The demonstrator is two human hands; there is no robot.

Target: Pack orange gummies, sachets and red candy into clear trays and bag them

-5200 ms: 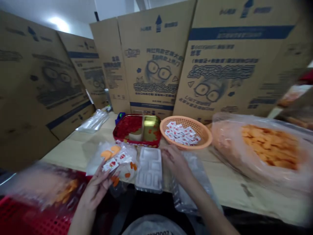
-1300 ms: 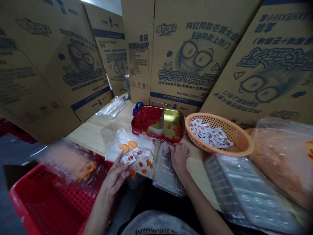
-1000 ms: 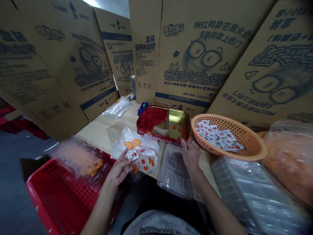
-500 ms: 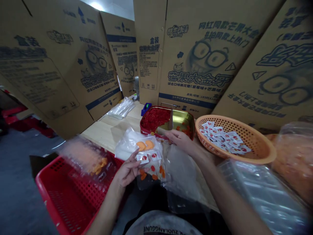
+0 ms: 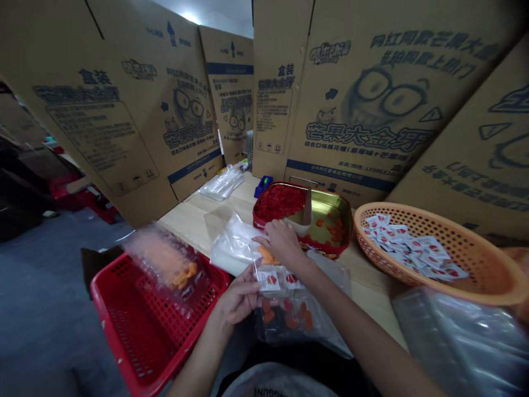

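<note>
At far left we note open grey floor (image 5: 45, 264) running up to the red basket (image 5: 163, 314). A clear pack (image 5: 165, 248) of orange pieces lies across its rear rim. The basket stands tight against the left edge of the table (image 5: 194, 223). Bare wood shows there between the clear bags (image 5: 223, 182) at the rear and the white bags (image 5: 235, 242) nearer us.

We find the left hand (image 5: 239, 298) pinching the left edge of the tray (image 5: 279, 330), whose near end sits over the person's lap. The tray bears two sachets, with red and orange bits below them.

The blue dispenser (image 5: 263, 186) stands beside the tin's rear left corner. The right hand (image 5: 283, 242) is above the tray's far end, by an orange piece (image 5: 266, 256); we cannot tell whether its fingers hold anything. Just behind it is the tin (image 5: 351, 220), its divider (image 5: 308, 207) parting red from orange.

Little room separates the tin from the orange basket (image 5: 508, 275) of sachets (image 5: 413, 248). Spare trays (image 5: 475, 342) lie in front of that basket. Tall boxes (image 5: 343, 110) close off the rear.
</note>
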